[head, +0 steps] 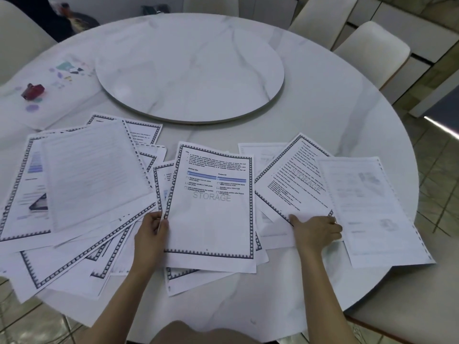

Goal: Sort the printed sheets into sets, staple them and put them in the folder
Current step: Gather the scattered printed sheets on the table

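Several printed sheets with dark patterned borders lie spread across the near half of the round table. My left hand [151, 232] pinches the left edge of the middle sheet [213, 209], which carries a grey STORAGE watermark and a blue bar. My right hand [316, 230] rests flat on the lower corner of a tilted bordered sheet [293, 180] to the right. A plain sheet [370, 209] overlaps that one on its right side. A loose pile of sheets [82, 184] fans out on the left. A red stapler [32, 91] sits on a pale patterned folder [49, 105] at the far left.
A marble turntable [190, 68] fills the centre of the white marble table [335, 115]. Cream chairs [372, 53] stand around the far and right sides. Tiled floor shows to the right and below the table's edge.
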Motion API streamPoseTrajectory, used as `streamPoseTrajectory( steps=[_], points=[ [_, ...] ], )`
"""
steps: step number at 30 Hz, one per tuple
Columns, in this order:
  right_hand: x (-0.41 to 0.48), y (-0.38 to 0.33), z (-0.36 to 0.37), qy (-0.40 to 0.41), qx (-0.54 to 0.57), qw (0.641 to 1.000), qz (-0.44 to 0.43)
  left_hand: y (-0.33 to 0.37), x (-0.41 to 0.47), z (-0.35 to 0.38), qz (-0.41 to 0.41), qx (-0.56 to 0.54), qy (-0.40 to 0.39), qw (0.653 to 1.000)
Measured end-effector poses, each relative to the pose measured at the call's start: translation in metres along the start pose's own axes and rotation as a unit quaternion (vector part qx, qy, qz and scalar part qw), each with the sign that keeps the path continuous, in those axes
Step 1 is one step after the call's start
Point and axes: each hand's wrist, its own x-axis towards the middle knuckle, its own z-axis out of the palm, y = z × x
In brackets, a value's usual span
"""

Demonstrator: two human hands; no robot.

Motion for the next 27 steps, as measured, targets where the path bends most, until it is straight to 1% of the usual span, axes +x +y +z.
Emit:
streamPoseTrajectory(
  steps=[3,7,12,15,16,18,19,22,24,27],
  points=[
    [0.006,0.000,-0.001,-0.009,0.009,1.000,0.009,-0.001,0.001,0.000,-0.002,0.005,0.002,1.000],
    [0.010,-0.002,0.005,-0.022,0.031,0.998,0.041,0.000,0.000,0.001,-0.007,0.000,0.004,1.000],
    [0.025,0.000,-0.001,-0.008,0.134,0.989,0.064,0.002,0.000,-0.001,-0.012,-0.010,-0.003,1.000],
    [0.036,0.007,-0.009,0.009,0.252,0.964,0.087,0.002,0.000,-0.001,-0.011,-0.007,-0.001,1.000],
    [0.037,0.008,-0.011,0.017,0.267,0.959,0.092,0.002,0.001,-0.001,-0.012,-0.008,-0.001,1.000],
    [0.039,0.008,-0.012,0.013,0.250,0.964,0.085,0.001,0.001,0.000,-0.013,-0.009,-0.001,1.000],
    [0.037,0.004,-0.012,0.005,0.222,0.972,0.075,0.001,0.001,0.000,-0.012,-0.008,-0.001,1.000],
    [0.028,-0.012,-0.007,-0.012,0.076,0.997,0.010,0.001,0.001,0.000,-0.010,-0.007,-0.001,1.000],
    [0.023,-0.020,0.000,-0.001,-0.022,0.999,-0.041,-0.001,0.001,0.000,-0.009,-0.004,-0.003,1.000],
    [0.020,-0.027,0.011,0.013,-0.082,0.994,-0.075,-0.004,0.003,-0.001,-0.009,0.002,-0.005,1.000]
  ],
)
